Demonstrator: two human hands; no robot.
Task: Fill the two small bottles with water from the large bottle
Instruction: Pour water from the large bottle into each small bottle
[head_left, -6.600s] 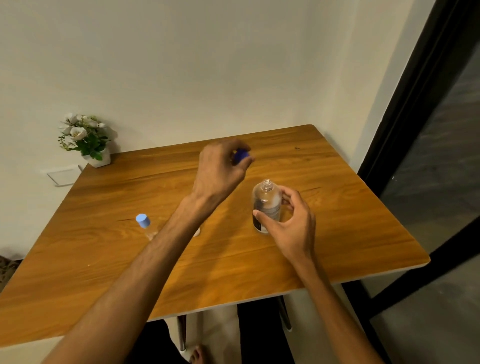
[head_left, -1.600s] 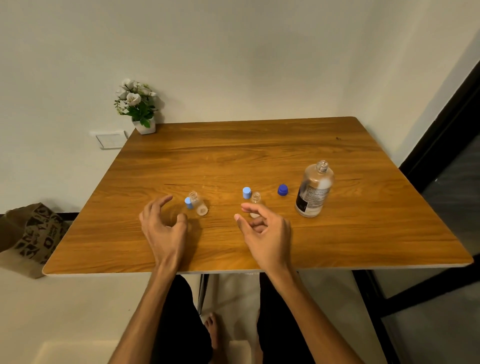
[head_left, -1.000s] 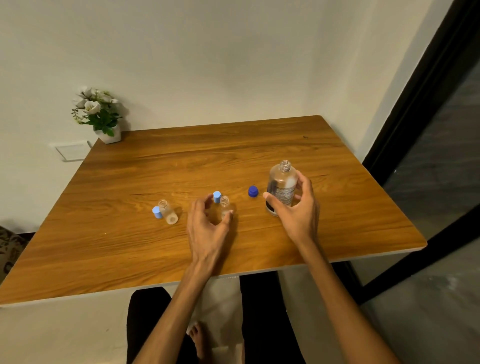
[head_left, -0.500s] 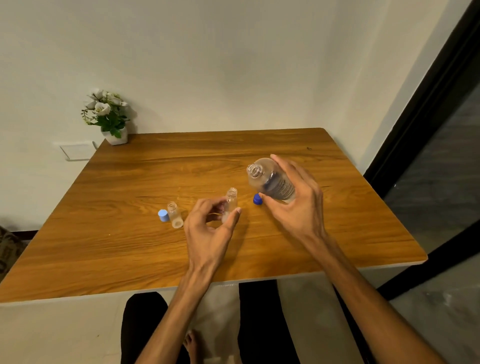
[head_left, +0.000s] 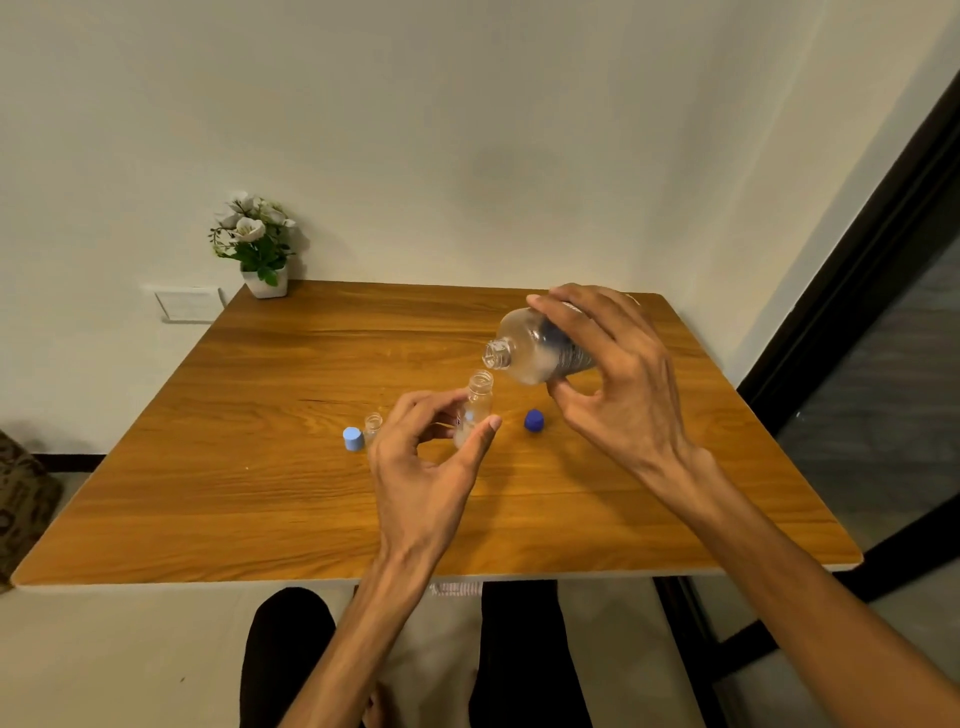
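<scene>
Wooden worktop (head_left: 291, 499), mid-span: left hand (head_left: 423, 467) gripping small bottle (head_left: 475, 410) upright; right hand (head_left: 613, 384) gripping large bottle (head_left: 535, 351), now tipping further, mouth reaching just above small neck. Pouring apparently imminent. Second small bottle (head_left: 372, 423) waiting uncapped toward left edge.

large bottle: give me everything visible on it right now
The large bottle is clear plastic, uncapped, with a threaded neck and a dark label partly hidden by fingers. The right hand holds it in the air, tipped nearly horizontal, mouth pointing left and down just above the open small bottle held by the left hand. Whether water is flowing cannot be told.
</scene>
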